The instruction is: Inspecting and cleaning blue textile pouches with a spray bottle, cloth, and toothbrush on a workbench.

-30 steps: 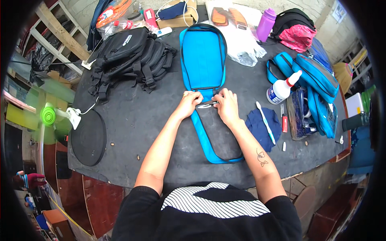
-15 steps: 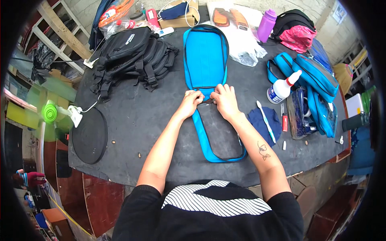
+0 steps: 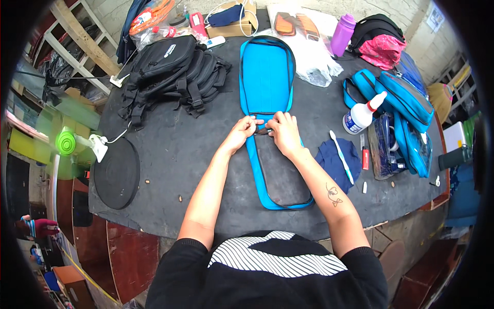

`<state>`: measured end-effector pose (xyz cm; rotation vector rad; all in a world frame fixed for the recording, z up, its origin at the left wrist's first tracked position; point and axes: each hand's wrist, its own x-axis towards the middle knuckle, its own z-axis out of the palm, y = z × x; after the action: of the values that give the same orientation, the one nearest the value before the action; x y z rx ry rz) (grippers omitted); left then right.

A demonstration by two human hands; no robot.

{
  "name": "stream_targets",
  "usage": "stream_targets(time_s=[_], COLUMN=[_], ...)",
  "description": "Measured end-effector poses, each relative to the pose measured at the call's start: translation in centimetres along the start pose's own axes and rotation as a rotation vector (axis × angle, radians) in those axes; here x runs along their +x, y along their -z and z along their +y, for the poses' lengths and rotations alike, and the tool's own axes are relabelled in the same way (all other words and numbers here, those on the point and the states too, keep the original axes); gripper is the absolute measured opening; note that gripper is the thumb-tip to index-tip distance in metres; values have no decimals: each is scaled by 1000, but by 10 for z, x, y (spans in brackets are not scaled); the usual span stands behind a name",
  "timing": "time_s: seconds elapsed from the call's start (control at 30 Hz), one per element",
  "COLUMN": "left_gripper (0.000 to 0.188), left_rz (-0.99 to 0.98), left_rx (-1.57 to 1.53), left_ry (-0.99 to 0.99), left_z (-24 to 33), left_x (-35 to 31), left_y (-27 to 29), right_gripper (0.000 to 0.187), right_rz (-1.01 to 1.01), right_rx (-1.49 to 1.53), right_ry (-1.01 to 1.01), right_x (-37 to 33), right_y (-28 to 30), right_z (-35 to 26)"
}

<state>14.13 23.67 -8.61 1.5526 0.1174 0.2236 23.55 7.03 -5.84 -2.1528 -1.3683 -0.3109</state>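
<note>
A blue fabric case [image 3: 266,77] with black zipper edging lies unfolded on the dark table. Its far half is a solid panel; its near half is a blue frame around a see-through or open middle. At the narrow join between the halves, my left hand [image 3: 241,135] pinches the left side of the fabric. Close beside it, my right hand [image 3: 284,133] has its fingers closed on the right side of the same join. The fingertips of both hands nearly meet, and a short dark strip shows just below them.
Black backpacks [image 3: 170,72] lie at the far left, above a round black coil [image 3: 117,172]. To the right are a white bottle [image 3: 358,117], a toothbrush [image 3: 341,157] on dark blue cloth [image 3: 327,164], a red cutter [image 3: 365,158] and blue cases [image 3: 406,100]. A purple bottle [image 3: 343,35] stands behind.
Both hands stay at the join, with the fingers shifted slightly and the right hand curled more over the fabric. The whole view has moved a little.
</note>
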Motion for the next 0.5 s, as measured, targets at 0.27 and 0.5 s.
stream_targets(time_s=[0.27, 0.5], left_gripper=[14, 11], left_rz=[-8, 28], left_rx=[-49, -17], left_ry=[18, 12], left_z=[3, 1], left_x=[-1, -1], left_y=[0, 2], right_gripper=[15, 15], right_rz=[61, 95], right_rx=[-44, -174], right_ry=[21, 136], right_x=[-2, 4], right_y=[-4, -8], right_z=[-5, -12])
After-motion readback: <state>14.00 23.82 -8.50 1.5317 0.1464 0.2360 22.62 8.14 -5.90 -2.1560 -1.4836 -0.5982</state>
